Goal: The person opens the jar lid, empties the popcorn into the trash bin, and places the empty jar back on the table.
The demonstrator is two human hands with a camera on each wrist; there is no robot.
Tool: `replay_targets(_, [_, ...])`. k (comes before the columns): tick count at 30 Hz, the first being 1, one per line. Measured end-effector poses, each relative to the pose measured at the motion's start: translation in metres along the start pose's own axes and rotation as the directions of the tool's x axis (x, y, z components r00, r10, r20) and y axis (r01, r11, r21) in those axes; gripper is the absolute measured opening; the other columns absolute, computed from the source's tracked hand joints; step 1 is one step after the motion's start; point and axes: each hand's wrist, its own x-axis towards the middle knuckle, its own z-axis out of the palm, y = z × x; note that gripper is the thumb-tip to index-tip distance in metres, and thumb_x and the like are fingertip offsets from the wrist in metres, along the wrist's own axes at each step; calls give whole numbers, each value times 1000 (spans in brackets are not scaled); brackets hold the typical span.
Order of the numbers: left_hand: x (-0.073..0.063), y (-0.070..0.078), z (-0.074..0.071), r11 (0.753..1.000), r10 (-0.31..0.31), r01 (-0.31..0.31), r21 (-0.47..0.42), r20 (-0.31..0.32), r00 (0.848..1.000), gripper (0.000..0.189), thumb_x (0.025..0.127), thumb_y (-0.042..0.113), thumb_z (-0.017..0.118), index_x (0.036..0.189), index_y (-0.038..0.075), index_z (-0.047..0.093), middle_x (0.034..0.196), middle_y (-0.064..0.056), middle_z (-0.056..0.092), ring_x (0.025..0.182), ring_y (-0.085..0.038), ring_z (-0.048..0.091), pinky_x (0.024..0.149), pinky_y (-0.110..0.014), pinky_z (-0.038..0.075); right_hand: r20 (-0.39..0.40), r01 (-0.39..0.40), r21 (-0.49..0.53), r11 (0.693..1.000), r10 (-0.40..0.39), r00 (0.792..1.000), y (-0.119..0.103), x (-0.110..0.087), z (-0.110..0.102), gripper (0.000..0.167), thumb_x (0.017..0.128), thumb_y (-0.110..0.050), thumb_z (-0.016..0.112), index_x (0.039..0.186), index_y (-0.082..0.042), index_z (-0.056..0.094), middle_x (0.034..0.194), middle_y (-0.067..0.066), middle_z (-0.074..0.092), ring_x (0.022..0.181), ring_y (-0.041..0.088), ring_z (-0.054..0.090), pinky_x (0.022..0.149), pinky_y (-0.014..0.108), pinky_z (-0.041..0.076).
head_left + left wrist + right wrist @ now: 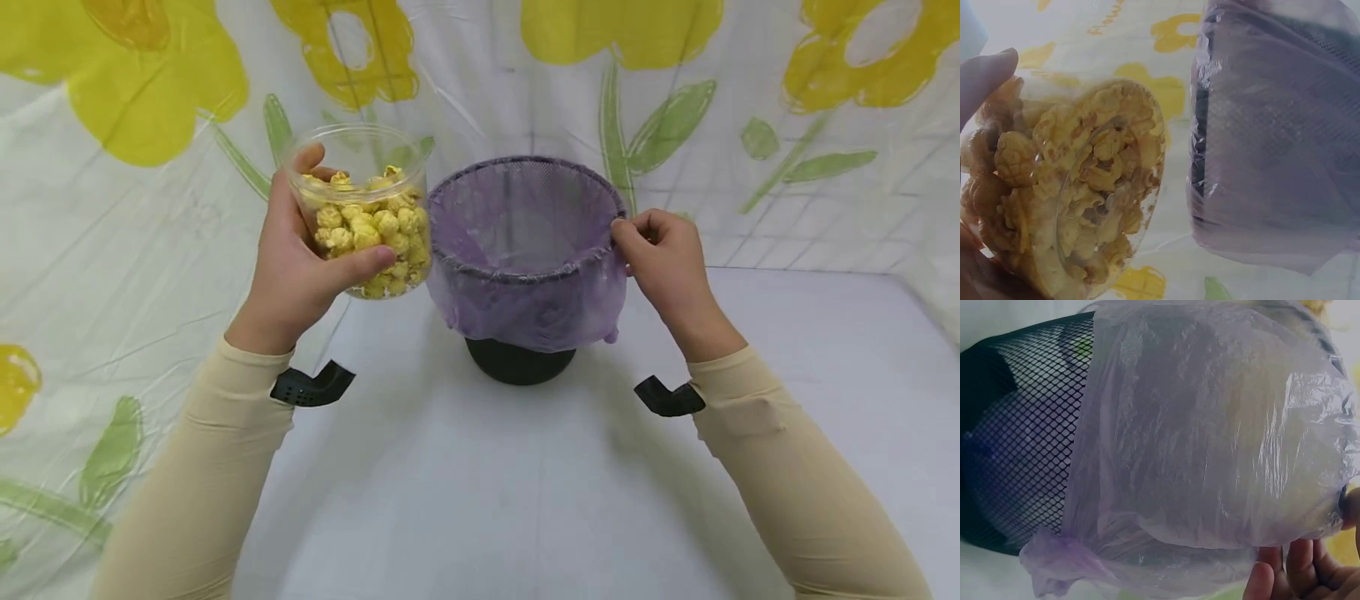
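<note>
My left hand [300, 258] grips a clear round plastic tub [360, 162], its thumb across the front. Yellow popcorn [386, 225] fills the tub's lower part, and no lid shows on top. Just right of the tub stands a black mesh trash can [521, 362] lined with a purple plastic bag [525, 308], folded over the rim. At the rim's right side, my right hand [667, 258] pinches the bagged edge between thumb and fingers. The right wrist view shows the fingers [1300, 565] under the bag's fold. From the left wrist, the tub's underside [1107, 187] faces the bagged can.
A white table [465, 483] lies under the can. Behind and to the left hangs a pale sheet [480, 75] printed with yellow flowers. Each wrist carries a black mount, the left mount [311, 385] and the right mount [669, 397].
</note>
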Motion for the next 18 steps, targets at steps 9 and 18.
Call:
replay_targets(9, [35, 8, 4, 923, 19, -18, 385, 1, 1000, 110, 73, 9, 94, 161, 26, 31, 150, -2, 39, 132, -18, 51, 106, -31, 50, 44, -12, -14, 1000, 13, 999, 0, 4, 2, 32, 104, -32, 61, 89, -4, 67, 70, -11, 59, 69, 9, 58, 62, 22, 53])
replay_targets(18, [58, 7, 11, 714, 34, -63, 697, 55, 998, 118, 72, 30, 99, 165, 33, 26, 152, -3, 39, 135, -12, 39, 117, -33, 34, 32, -19, -18, 1000, 19, 999, 0, 5, 3, 32, 103, -33, 63, 89, -5, 69, 70, -11, 60, 68, 10, 59, 62, 22, 53])
